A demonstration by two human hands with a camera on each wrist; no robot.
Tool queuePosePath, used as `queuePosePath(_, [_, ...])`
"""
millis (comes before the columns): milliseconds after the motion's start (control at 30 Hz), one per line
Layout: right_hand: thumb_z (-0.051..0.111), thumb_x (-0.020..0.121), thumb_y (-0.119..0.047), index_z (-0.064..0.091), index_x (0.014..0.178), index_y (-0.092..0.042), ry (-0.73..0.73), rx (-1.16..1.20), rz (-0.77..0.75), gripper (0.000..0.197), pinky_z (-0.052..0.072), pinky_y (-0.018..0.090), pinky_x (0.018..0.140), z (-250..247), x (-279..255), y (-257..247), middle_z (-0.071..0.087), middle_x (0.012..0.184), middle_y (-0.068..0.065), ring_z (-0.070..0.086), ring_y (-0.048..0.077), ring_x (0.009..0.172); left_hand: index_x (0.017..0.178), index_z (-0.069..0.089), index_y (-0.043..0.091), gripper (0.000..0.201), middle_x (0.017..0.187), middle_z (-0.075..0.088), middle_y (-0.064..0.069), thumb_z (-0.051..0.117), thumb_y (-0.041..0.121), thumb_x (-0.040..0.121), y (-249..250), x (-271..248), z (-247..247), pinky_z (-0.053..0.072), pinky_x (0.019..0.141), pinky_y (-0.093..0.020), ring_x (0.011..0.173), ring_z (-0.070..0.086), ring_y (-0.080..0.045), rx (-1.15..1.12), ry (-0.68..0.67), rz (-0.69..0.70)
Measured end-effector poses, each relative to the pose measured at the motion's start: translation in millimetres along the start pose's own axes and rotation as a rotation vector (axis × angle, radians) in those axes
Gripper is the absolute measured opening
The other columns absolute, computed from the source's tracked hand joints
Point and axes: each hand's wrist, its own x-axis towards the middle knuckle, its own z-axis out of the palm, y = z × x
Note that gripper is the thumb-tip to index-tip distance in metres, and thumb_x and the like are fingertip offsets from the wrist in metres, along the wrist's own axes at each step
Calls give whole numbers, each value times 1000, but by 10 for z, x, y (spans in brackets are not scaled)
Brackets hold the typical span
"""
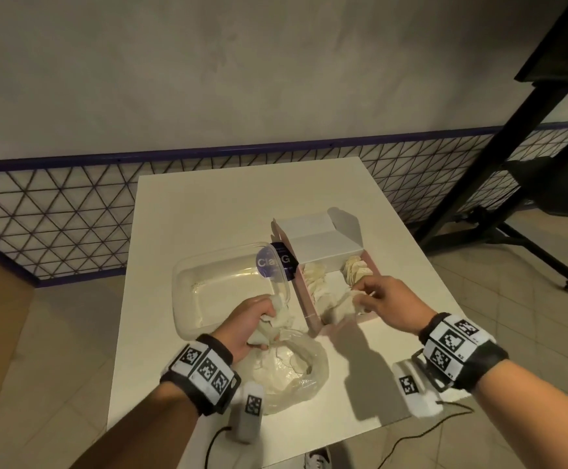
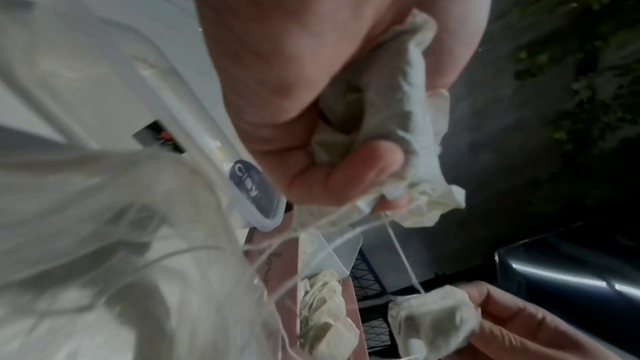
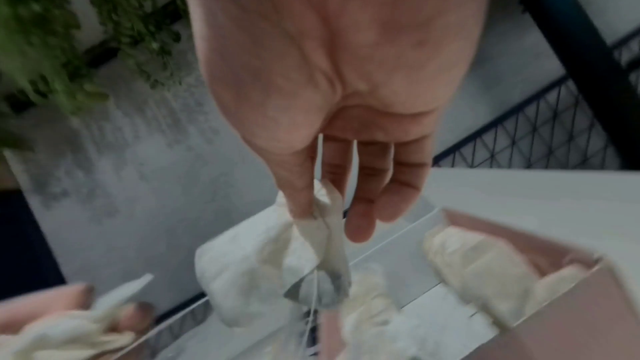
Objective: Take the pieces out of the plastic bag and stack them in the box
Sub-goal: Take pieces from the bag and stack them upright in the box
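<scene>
Pinching one tea-bag-like piece btwn thumb & forefinger, right hand hangs over near end of pink box; other fingers relaxed. Box open, two rows of pieces inside, white lid flap up behind. Left hand fisted round a bunch of pieces, strings trailing, just above the crumpled plastic bag at near edge of white surface. Clear tub w/ purple label sits just left of box. Marker bands on both wrists.
</scene>
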Motion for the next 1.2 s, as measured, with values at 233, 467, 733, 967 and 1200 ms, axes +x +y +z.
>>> queuePosePath(233, [60, 89, -14, 67, 89, -14, 91, -221, 2, 7, 45, 28, 68, -507, 346, 380, 67, 84, -1, 61, 23, 76, 96, 58, 11, 20, 75, 57, -12, 44, 4, 83, 210, 300, 229, 36, 48, -23, 54, 60, -25, 190, 70, 43])
queuePosePath(467, [56, 89, -16, 66, 99, -19, 5, -376, 9, 14, 48, 31, 79, -476, 598, 719, 70, 98, 9, 63, 28, 91, 106, 60, 13, 28, 87, 65, -16, 50, 14, 81, 65, 551, 333, 43, 47, -25, 71, 66, -36, 294, 171, 8])
queuePosePath(733, [45, 92, -18, 62, 115, -26, -201, -595, 53, 30, 48, 35, 84, -375, 717, 928, 65, 114, 11, 60, 31, 102, 78, 59, 16, 14, 71, 59, -12, 49, 21, 71, 19, 689, 567, 42, 48, -27, 61, 57, -26, 381, 155, -6])
queuePosePath(967, [41, 91, -21, 59, 120, -30, -252, -712, -48, 35, 49, 37, 84, -337, 831, 934, 63, 118, 7, 59, 28, 104, 106, 61, 12, 26, 82, 58, -1, 45, 4, 87, 35, 860, 658, 44, 60, -24, 73, 53, -14, 522, 172, 15])
queuePosePath(1200, [49, 88, -15, 46, 130, -21, -198, -830, -154, 42, 43, 37, 85, -255, 816, 971, 44, 138, 7, 47, 27, 113, 113, 60, 6, 28, 91, 57, -2, 44, 5, 90, 58, 925, 693, 41, 65, -24, 85, 50, -19, 652, 162, 48])
